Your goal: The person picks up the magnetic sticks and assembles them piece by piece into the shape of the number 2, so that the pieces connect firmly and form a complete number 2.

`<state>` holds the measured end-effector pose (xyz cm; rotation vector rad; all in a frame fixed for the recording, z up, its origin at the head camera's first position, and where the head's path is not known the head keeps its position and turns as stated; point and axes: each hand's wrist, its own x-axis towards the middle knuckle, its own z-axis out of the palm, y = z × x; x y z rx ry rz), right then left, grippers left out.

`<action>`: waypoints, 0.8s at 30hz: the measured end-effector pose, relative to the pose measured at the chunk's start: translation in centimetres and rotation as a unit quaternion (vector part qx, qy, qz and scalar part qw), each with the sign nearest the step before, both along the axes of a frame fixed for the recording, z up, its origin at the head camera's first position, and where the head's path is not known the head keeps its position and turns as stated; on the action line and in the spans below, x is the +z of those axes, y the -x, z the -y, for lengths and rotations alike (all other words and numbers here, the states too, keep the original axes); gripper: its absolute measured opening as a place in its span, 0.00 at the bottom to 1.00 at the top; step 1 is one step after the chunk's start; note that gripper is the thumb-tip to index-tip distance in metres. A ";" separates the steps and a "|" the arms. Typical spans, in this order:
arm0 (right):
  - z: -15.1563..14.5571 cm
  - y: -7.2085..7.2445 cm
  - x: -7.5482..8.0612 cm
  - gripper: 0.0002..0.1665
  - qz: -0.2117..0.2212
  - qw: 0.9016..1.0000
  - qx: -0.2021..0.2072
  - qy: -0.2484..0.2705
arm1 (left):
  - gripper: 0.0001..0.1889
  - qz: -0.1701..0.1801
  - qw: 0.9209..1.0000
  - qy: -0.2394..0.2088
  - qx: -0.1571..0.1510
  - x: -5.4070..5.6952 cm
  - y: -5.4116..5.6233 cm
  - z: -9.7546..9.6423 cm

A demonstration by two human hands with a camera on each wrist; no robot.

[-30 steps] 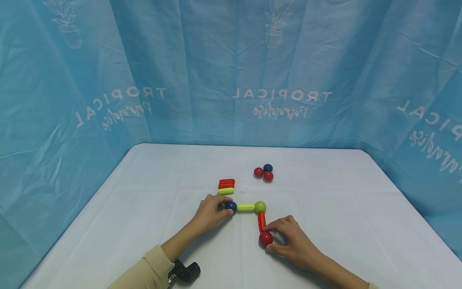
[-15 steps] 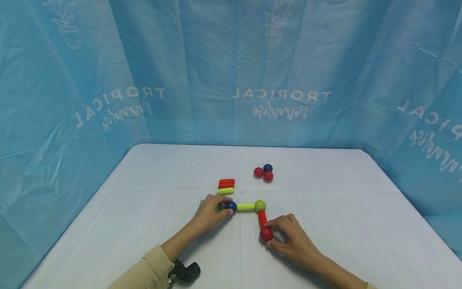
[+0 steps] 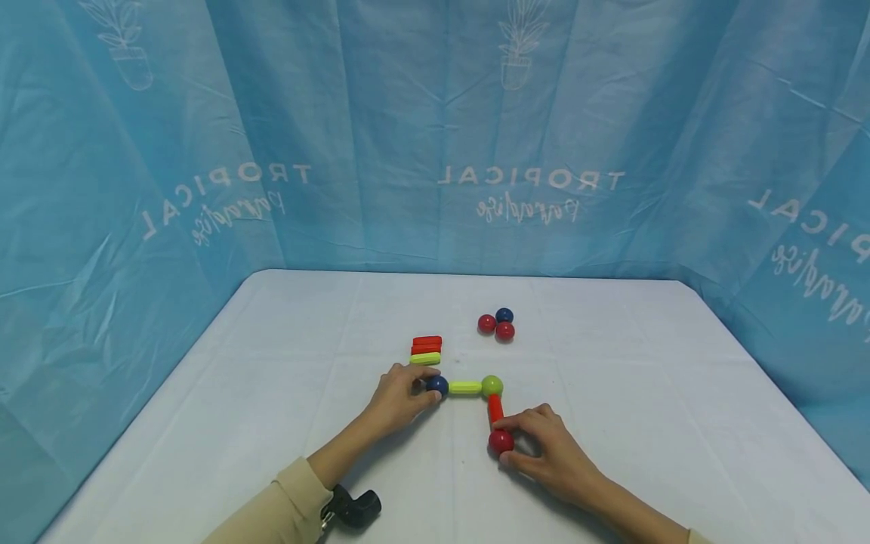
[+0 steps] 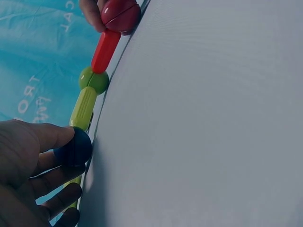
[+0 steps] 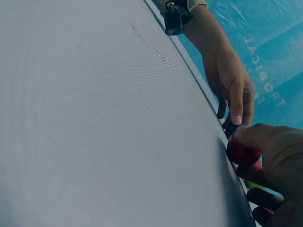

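Note:
My left hand (image 3: 399, 399) pinches a dark blue ball (image 3: 438, 386) between thumb and fingers. From that ball a yellow-green stick (image 3: 465, 387) runs right to a green ball (image 3: 492, 386). A red stick (image 3: 495, 409) leads from the green ball toward me and ends at a red ball (image 3: 501, 442). My right hand (image 3: 544, 451) pinches this red ball, thumb on the near side and fingertips by the stick's end. In the left wrist view the pieces form one joined chain, and a seam line crosses the red ball (image 4: 121, 15). Fingers partly cover the blue ball (image 4: 75, 147).
Behind the left hand lie two red sticks (image 3: 427, 341) and a yellow-green stick (image 3: 425, 359), side by side. Farther back sit two red balls (image 3: 505, 332) and a blue ball (image 3: 504, 315) in a cluster. A blue printed curtain (image 3: 435, 136) surrounds the white table (image 3: 612, 363).
The red ball and red stick have shifted slightly away from me, with the right hand's fingers on the ball. The blue ball and left hand have edged slightly right.

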<state>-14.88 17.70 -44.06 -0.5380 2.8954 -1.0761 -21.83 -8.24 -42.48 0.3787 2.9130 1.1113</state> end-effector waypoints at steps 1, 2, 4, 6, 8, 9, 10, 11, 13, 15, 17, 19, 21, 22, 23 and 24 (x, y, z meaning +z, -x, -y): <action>0.0 0.0 0.0 0.27 0.001 1.000 -0.001 -0.002 | 0.17 0.000 1.000 0.001 -0.001 0.0 0.1 -0.1; 0.0 0.0 0.1 0.27 0.003 1.000 -0.002 -0.003 | 0.18 0.000 1.000 0.000 -0.003 0.0 0.1 -0.2; 0.0 0.0 0.1 0.27 0.003 1.000 -0.005 -0.006 | 0.18 -0.001 1.000 -0.001 -0.006 0.0 0.2 -0.3; 0.0 0.0 0.1 0.27 0.002 1.000 -0.006 -0.008 | 0.18 -0.005 1.000 -0.003 -0.011 0.0 0.3 -0.5; -0.1 0.0 0.2 0.27 0.002 1.000 -0.008 -0.008 | 0.18 -0.013 1.000 -0.004 -0.016 0.0 0.3 -0.6; -0.2 0.0 0.2 0.27 0.001 1.000 -0.009 -0.009 | 0.18 -0.016 1.000 -0.004 -0.018 0.0 0.3 -0.7; -0.3 0.0 0.2 0.27 0.002 1.000 -0.011 -0.009 | 0.18 -0.018 1.000 -0.003 -0.019 0.0 0.4 -0.8; -0.3 0.0 0.3 0.27 0.002 1.000 -0.012 -0.008 | 0.18 -0.020 1.000 -0.003 -0.020 0.0 0.4 -0.8; -0.5 0.0 0.3 0.26 0.007 1.000 -0.014 -0.005 | 0.18 -0.022 1.000 -0.004 -0.022 0.0 0.5 -1.0; -0.6 0.1 0.3 0.26 0.011 1.000 -0.015 -0.002 | 0.18 -0.022 1.000 -0.005 -0.022 0.0 0.5 -1.1; -0.7 0.1 0.2 0.26 0.012 1.000 -0.014 0.004 | 0.18 -0.021 1.000 -0.006 -0.022 0.0 0.6 -1.2; -0.8 0.1 0.2 0.26 0.010 1.000 -0.013 0.007 | 0.18 -0.019 1.000 -0.007 -0.022 0.0 0.6 -1.3; -0.8 0.1 0.1 0.26 0.009 1.000 -0.013 0.010 | 0.18 -0.016 1.000 -0.007 -0.021 0.0 0.6 -1.3; -0.9 0.1 0.1 0.26 0.009 1.000 -0.012 0.010 | 0.18 -0.015 1.000 -0.007 -0.020 0.1 0.6 -1.3; -0.9 0.1 0.1 0.26 0.009 1.000 -0.012 0.011 | 0.19 -0.013 1.000 -0.007 -0.020 0.1 0.6 -1.3; -0.9 0.1 0.1 0.26 0.010 1.000 -0.012 0.011 | 0.19 -0.012 1.000 -0.008 -0.017 0.1 0.6 -1.3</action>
